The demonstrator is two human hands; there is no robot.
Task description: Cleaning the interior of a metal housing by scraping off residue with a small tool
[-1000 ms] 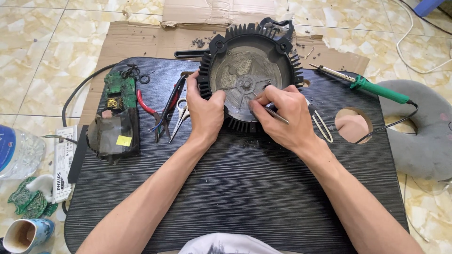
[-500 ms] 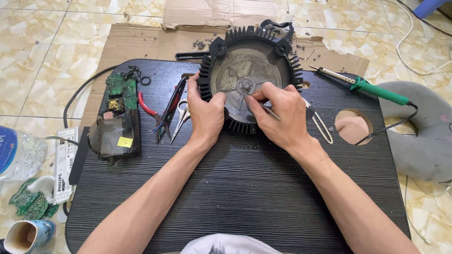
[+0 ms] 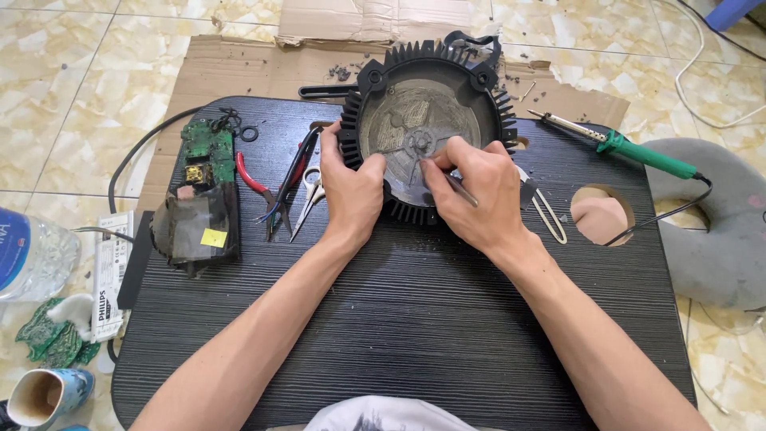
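Far left of the fingers lie a bottle (image 3: 28,255) and a circuit board (image 3: 209,152); pliers (image 3: 283,187) and scissors (image 3: 309,195) sit just beside the left hand (image 3: 351,191), whose fingers clench the rim of the finned housing (image 3: 427,120) on the table (image 3: 415,319). The right hand (image 3: 475,187) pinches a thin tool (image 3: 455,185), its tip near the housing's hub. Right of its fingers lie tweezers (image 3: 546,215) and a soldering iron (image 3: 630,150).
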